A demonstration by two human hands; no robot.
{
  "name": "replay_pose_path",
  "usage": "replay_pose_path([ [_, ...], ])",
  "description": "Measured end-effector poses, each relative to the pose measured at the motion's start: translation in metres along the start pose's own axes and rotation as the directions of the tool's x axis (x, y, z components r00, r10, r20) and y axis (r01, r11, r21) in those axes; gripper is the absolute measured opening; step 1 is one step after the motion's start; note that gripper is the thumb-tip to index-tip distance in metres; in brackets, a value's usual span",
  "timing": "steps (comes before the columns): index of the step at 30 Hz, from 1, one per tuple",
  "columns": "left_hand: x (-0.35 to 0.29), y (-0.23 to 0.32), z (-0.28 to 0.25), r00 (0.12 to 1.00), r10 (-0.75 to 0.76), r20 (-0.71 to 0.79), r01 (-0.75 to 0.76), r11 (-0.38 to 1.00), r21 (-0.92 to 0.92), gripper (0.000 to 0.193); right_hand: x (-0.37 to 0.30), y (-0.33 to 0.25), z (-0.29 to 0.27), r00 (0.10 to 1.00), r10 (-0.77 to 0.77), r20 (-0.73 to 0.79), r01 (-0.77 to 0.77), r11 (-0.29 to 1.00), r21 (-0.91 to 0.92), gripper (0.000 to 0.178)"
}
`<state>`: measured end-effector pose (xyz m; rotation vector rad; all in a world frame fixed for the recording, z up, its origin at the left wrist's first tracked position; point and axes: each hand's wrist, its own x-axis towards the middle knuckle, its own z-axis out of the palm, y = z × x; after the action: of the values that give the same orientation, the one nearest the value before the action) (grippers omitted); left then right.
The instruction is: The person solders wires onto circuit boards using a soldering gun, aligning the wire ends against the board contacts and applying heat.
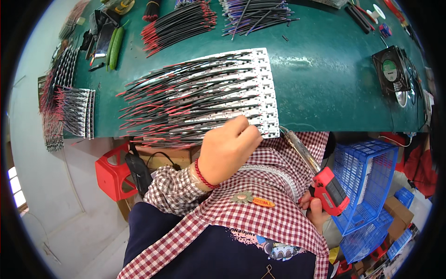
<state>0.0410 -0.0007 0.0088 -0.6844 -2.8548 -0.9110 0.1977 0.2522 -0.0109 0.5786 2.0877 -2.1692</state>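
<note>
A white circuit board panel (268, 93) lies on the green bench, with rows of black and red wires (186, 95) fanning out to its left. My left hand (230, 149) is closed over the panel's near edge, close to its right corner. Its fingertips are hidden behind the knuckles, so what they pinch does not show. In my right hand (316, 209) is a red-handled soldering iron (331, 190), gripped by its handle. The iron's thin tip points up and left, beside the near right corner of the panel.
Bundles of black wires (179, 25) lie at the back, with cucumbers (114, 49) to their left. More wired panels (79, 111) sit at the left edge. A small fan (391, 69) stands at right. Blue crates (362, 181) and a red stool (114, 172) flank me.
</note>
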Motion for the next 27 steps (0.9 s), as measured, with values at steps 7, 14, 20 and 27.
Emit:
replay_pose_path([
  [7,-0.005,-0.002,0.025,0.997,-0.055,-0.048,0.053,0.998,-0.029,0.018,-0.005,0.003,-0.004,0.996,0.037,0.077,-0.036,0.999,-0.006,0.025],
  [14,-0.005,0.000,0.029,0.995,-0.100,-0.022,0.099,0.993,-0.061,0.019,-0.002,0.006,-0.004,0.989,0.113,0.098,-0.110,0.993,-0.034,0.015],
  [20,-0.003,0.002,0.030,0.989,-0.146,0.015,0.146,0.988,-0.042,0.020,0.004,0.008,-0.003,0.992,0.078,0.098,-0.071,0.995,-0.075,0.012],
  [27,0.001,0.004,0.027,0.987,-0.155,0.040,0.155,0.988,-0.004,0.019,0.004,0.010,-0.004,0.995,0.041,0.093,-0.034,0.996,-0.084,0.011],
])
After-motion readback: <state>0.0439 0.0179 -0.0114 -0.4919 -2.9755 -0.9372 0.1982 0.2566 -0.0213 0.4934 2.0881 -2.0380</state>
